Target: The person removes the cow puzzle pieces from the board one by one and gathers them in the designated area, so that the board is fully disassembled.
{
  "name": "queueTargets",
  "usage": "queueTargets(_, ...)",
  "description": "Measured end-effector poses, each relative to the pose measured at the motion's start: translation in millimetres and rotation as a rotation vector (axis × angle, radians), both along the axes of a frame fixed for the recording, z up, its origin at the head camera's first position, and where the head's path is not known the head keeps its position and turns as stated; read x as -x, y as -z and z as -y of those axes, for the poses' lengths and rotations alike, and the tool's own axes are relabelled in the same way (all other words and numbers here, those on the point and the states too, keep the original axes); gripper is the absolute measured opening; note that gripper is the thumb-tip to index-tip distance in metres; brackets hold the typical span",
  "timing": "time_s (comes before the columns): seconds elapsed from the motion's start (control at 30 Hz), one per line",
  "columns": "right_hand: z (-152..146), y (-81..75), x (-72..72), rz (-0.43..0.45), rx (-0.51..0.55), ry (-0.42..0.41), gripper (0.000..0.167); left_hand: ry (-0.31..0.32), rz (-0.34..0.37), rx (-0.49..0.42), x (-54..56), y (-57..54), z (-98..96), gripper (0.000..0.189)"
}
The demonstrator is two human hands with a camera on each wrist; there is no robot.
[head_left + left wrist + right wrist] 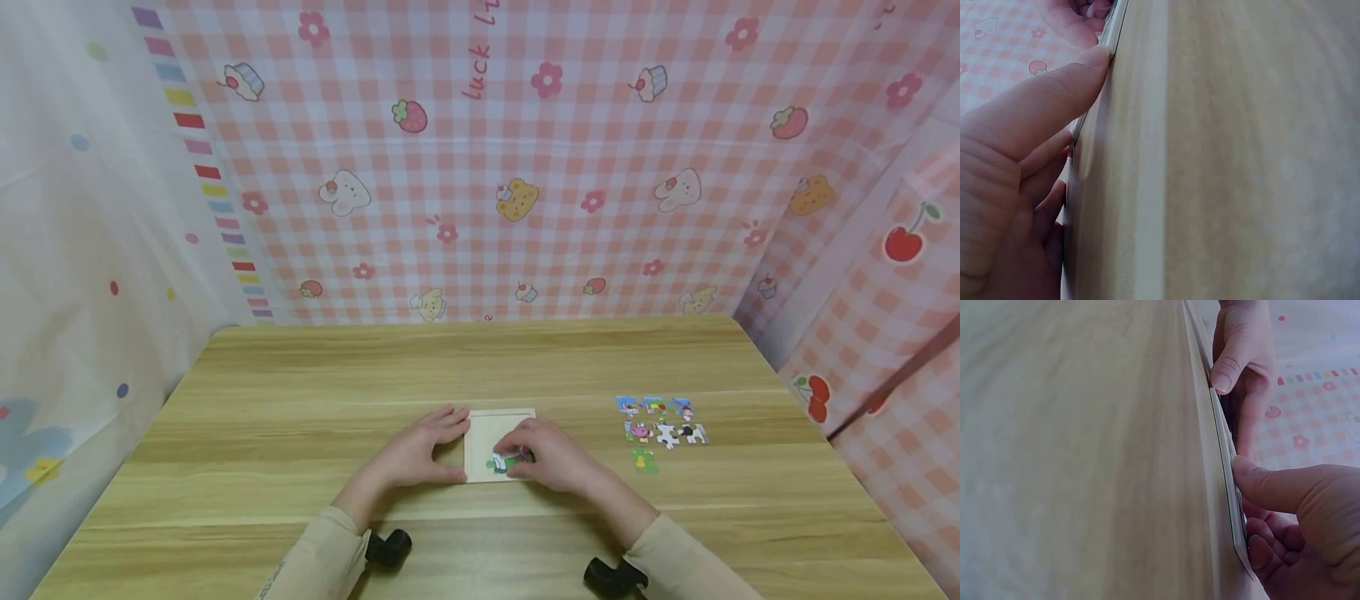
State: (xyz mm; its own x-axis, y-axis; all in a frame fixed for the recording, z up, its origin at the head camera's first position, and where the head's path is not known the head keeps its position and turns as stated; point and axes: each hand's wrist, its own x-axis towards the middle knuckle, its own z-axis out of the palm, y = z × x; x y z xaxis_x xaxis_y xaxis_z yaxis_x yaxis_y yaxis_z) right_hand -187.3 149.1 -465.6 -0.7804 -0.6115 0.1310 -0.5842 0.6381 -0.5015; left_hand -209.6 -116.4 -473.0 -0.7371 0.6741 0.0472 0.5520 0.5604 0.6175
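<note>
A small pale wooden puzzle tray (480, 425) lies near the table's front middle. Along its left side, my left hand (416, 450) rests with spread fingers, the thumb (1094, 59) touching the near corner and the fingertips the far one. Inside the tray, at the lower part, sits a green and white puzzle piece (498, 463). Over the tray's lower right, my right hand (555, 457) curls its thumb and fingers about another puzzle piece (525, 456), mostly hidden beneath them. In the right wrist view, the right thumb (1260, 481) is right at the tray's edge (1229, 481).
Several loose picture puzzle pieces (664, 433) lie in rough rows to the right of the tray. The wood-grain table (300, 375) meets a pink checked cloth (465, 267) at the back. Black wrist mounts (388, 550) sit beneath both sleeves.
</note>
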Motion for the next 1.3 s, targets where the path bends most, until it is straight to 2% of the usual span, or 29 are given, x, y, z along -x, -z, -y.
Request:
queueTargets(0.8, 1.4, 1.8, -0.4, -0.004, 0.013, 0.040, 0.025, -0.007, 0.000, 0.015, 0.2, 1.6, 0.6, 0.077)
queueTargets(1.3, 0.4, 2.5, -1.0, 0.017, 0.091, 0.022, 0.022, -0.013, 0.007, 0.005, -0.6, 0.7, 0.5, 0.076)
